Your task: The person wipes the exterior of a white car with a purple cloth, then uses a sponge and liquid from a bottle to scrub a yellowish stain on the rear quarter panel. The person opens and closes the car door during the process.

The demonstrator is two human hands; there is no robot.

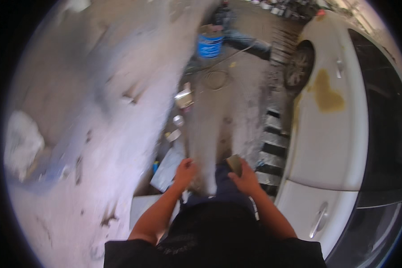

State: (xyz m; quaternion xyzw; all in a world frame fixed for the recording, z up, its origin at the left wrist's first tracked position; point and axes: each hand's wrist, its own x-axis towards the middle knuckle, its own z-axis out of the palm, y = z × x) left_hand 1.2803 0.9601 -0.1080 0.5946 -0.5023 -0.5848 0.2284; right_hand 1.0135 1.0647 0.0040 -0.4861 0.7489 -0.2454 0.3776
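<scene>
My right hand [246, 181] grips a small olive-brown rectangular block, which looks like a sanding block [233, 165], with the thumb on its near side. It is held in front of my right thigh, to the left of a white car [328, 147]. Yellow-brown filler patches [328, 94] mark the car's side panel, beyond the right hand's reach. My left hand [185, 173] hangs before my left thigh with its fingers seemingly bent. Blur hides whether anything is in it. Beside it on the floor lies a pale flat sheet [166, 167].
A blue bucket [209, 46] stands ahead, with a thin hose [216, 79] looped on the floor nearer me. Small litter, including a shiny box-like piece [183, 98], lies ahead on the left. A black-and-white striped strip [274, 149] runs along the car. White sheeting [23, 143] lies far left.
</scene>
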